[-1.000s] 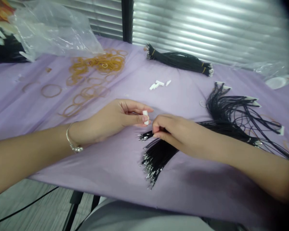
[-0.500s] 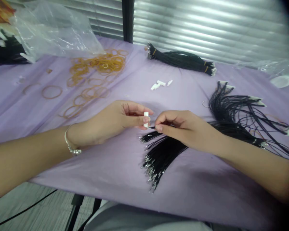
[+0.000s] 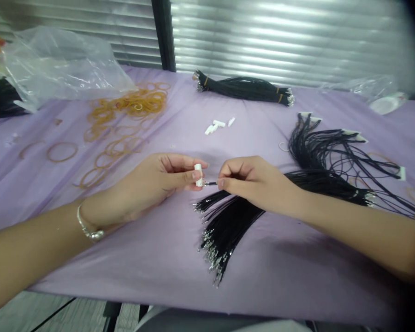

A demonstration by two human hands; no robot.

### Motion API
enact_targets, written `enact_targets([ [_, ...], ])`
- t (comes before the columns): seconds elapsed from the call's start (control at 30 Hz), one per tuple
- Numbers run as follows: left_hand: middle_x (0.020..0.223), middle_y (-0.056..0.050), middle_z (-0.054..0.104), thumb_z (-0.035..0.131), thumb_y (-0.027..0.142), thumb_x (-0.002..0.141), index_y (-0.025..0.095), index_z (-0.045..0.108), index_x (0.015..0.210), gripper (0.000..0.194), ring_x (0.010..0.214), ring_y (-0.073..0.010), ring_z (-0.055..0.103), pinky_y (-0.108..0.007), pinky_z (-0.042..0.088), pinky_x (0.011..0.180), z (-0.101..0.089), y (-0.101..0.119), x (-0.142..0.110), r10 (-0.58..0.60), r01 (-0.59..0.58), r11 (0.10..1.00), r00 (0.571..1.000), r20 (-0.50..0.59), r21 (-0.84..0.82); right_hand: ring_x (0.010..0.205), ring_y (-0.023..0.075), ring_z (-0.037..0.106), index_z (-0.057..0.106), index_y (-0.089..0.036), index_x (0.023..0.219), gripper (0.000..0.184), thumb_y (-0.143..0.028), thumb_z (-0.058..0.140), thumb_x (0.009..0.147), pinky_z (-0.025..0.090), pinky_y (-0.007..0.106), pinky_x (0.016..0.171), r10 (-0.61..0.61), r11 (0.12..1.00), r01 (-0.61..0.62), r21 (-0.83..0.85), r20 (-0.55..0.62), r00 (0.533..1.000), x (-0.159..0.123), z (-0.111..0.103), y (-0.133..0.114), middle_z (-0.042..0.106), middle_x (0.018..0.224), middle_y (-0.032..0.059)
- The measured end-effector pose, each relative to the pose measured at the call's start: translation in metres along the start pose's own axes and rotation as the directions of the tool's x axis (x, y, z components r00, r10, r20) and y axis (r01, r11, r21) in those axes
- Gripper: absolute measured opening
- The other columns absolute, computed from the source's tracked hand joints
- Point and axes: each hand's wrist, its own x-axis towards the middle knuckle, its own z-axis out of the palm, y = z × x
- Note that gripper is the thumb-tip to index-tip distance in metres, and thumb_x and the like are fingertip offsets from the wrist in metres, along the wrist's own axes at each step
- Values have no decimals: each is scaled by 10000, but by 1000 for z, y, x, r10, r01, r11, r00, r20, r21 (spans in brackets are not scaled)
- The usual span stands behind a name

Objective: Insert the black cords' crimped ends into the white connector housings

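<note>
Between the thumb and fingers of my left hand (image 3: 169,175) is a small white connector housing (image 3: 198,176), held upright. My right hand (image 3: 252,180) pinches a black wire (image 3: 211,183) close to its metal terminal end. That terminal points left at the lower part of the housing; whether it sits inside a slot I cannot tell. Below and beside my right hand lies a fanned bundle of black wires (image 3: 228,226), its silvery crimped tips toward the left and front. My right hand and forearm cover part of this bundle.
Several loose white housings (image 3: 217,126) lie beyond my hands. A tied black wire bundle (image 3: 242,88) rests near the blinds. At right are wires with white connectors (image 3: 318,143). Rubber bands (image 3: 131,108) and a clear plastic bag (image 3: 65,64) are at left on the purple tablecloth (image 3: 131,263).
The view has shifted, so the table's things appear farther left. A little more of the wire's end shows between my hands. Both hands keep their grips.
</note>
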Motion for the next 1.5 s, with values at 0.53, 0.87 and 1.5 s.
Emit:
enact_targets([
  [0.53, 731, 2, 664, 720, 189, 715, 157, 693, 845, 137, 688, -88, 600, -166, 460, 668, 6, 3, -4, -76, 76, 997, 997, -8, -34, 478, 23, 313, 490, -127, 607, 125, -184, 521, 713, 219, 176, 444, 39, 997, -40, 70, 14, 999, 0, -3, -1, 380, 520, -53],
  [0.87, 791, 3, 663, 700, 175, 737, 154, 676, 886, 153, 731, -76, 603, -147, 468, 700, 5, 2, -3, -97, 98, 994, 995, 18, -47, 479, 22, 308, 488, -130, 598, 107, -152, 508, 701, 234, 166, 437, 9, 994, -13, 106, 45, 999, -1, -4, -3, 376, 513, -58],
  [1.5, 748, 10, 673, 708, 159, 721, 159, 679, 852, 134, 681, -65, 610, -122, 473, 645, 4, 1, 0, -98, 98, 995, 995, -3, -10, 496, 19, 330, 490, -132, 615, 92, -155, 531, 694, 264, 139, 437, -36, 999, 36, 33, -14, 999, -5, 2, -3, 410, 535, -53],
])
